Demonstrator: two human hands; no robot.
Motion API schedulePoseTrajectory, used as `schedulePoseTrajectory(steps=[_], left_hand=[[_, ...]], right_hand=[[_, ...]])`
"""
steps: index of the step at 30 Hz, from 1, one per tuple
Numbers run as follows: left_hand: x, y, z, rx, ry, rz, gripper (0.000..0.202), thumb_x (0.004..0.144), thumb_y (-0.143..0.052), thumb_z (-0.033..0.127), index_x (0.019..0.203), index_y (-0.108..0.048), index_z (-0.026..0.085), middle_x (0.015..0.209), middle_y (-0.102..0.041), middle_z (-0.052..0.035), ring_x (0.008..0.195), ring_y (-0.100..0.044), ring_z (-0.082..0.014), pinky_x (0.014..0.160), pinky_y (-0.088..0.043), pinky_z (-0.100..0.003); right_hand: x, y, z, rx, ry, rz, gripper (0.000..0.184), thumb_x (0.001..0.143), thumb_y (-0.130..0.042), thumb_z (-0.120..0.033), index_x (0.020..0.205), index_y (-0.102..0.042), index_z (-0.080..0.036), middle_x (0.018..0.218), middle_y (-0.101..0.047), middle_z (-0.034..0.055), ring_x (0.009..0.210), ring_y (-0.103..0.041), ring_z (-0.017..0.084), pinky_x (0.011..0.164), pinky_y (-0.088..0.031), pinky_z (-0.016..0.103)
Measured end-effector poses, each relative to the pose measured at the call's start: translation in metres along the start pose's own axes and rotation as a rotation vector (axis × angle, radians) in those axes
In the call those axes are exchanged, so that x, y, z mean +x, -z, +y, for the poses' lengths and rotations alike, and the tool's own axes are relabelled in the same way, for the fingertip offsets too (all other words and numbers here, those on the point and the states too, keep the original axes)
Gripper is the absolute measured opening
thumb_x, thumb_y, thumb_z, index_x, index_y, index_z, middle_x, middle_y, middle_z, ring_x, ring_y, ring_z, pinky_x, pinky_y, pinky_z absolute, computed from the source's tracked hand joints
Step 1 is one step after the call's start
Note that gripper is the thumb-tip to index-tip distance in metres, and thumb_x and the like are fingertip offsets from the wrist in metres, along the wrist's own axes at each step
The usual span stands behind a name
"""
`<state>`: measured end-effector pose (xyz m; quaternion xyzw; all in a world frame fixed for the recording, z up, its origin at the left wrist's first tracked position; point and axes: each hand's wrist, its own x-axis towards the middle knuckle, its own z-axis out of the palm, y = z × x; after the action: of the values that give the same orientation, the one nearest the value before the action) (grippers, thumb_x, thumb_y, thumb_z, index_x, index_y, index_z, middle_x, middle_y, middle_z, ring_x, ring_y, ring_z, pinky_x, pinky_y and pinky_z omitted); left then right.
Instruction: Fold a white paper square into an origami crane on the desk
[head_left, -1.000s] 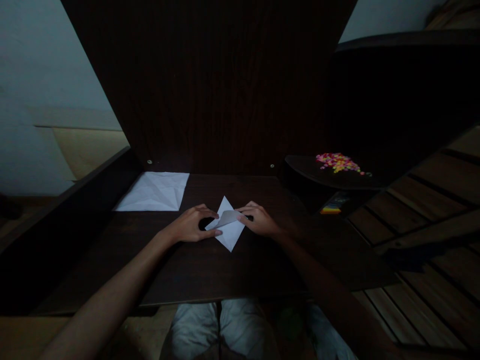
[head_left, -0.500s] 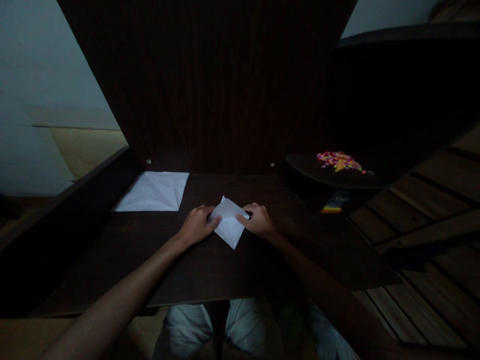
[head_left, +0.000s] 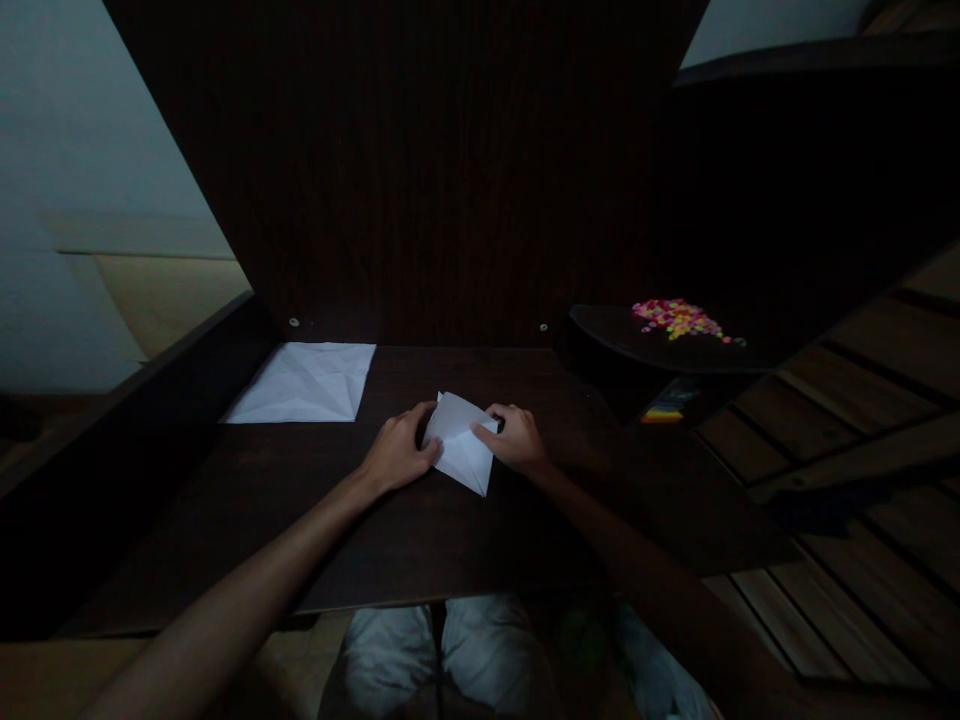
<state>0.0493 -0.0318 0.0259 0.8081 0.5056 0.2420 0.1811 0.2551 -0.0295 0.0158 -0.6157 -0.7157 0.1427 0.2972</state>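
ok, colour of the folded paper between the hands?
The folded paper is plain white, clearest in the head view against the dark table.

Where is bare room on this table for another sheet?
Free: the table strip between folded paper and front edge; the back strip between flat sheet and side shelf. Crowded: the centre, where left hand and right hand grip that paper.

Side corners of the small folded white paper (head_left: pixel 463 452) hidden under my left hand (head_left: pixel 396 452) and right hand (head_left: pixel 516 440); multicoloured heap (head_left: pixel 677 318) on dark shelf (head_left: pixel 615 338) too tiny to identify.
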Motion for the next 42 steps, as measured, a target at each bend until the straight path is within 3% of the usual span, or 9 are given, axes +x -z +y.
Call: schedulePoseTrajectory(steps=[7,18,25,32,42], left_hand=[[0.000,-0.001,0.000,0.000,0.050,0.021,0.041,0.079,-0.054,0.026,0.119,-0.055,0.014,0.110,-0.067,-0.0102,0.097,-0.065,-0.0249,0.087,-0.049,-0.034],[0.005,-0.002,0.003,-0.032,0.105,0.005,0.048,0.070,-0.059,0.016,0.117,-0.056,0.016,0.105,-0.068,-0.0068,0.093,-0.065,-0.0223,0.085,-0.049,-0.031],[0.003,0.000,0.005,-0.007,0.092,-0.024,0.040,0.077,-0.055,0.020,0.117,-0.057,0.017,0.108,-0.068,-0.0074,0.092,-0.065,-0.0227,0.084,-0.049,-0.031],[0.003,-0.003,0.003,-0.021,0.091,0.030,0.039,0.075,-0.055,0.017,0.114,-0.058,0.018,0.098,-0.070,-0.0057,0.088,-0.066,-0.0222,0.081,-0.051,-0.031],[0.002,-0.006,-0.001,-0.072,0.035,0.012,0.050,0.071,-0.053,0.010,0.121,-0.054,0.018,0.107,-0.069,-0.0053,0.091,-0.066,-0.0212,0.084,-0.051,-0.030]], right_hand=[[0.001,-0.001,0.003,-0.083,0.118,-0.037,0.017,0.074,-0.063,-0.029,0.061,-0.058,-0.018,0.071,-0.060,0.0021,0.071,-0.051,0.016,0.067,-0.036,0.027],[-0.002,-0.002,0.000,-0.071,0.107,-0.097,0.020,0.069,-0.063,-0.026,0.053,-0.055,-0.018,0.074,-0.063,0.0039,0.075,-0.051,0.018,0.070,-0.038,0.029],[-0.004,0.002,-0.005,-0.089,0.119,-0.145,0.018,0.070,-0.061,-0.025,0.054,-0.058,-0.018,0.073,-0.063,0.0038,0.072,-0.052,0.017,0.070,-0.038,0.029],[-0.004,-0.001,-0.007,-0.130,0.066,-0.133,0.027,0.068,-0.061,-0.026,0.047,-0.045,-0.020,0.070,-0.059,0.0031,0.072,-0.050,0.017,0.066,-0.038,0.028],[-0.006,0.000,-0.011,-0.113,0.003,-0.080,0.014,0.059,-0.057,-0.020,0.060,-0.043,-0.021,0.063,-0.051,-0.0003,0.066,-0.046,0.016,0.058,-0.031,0.026]])
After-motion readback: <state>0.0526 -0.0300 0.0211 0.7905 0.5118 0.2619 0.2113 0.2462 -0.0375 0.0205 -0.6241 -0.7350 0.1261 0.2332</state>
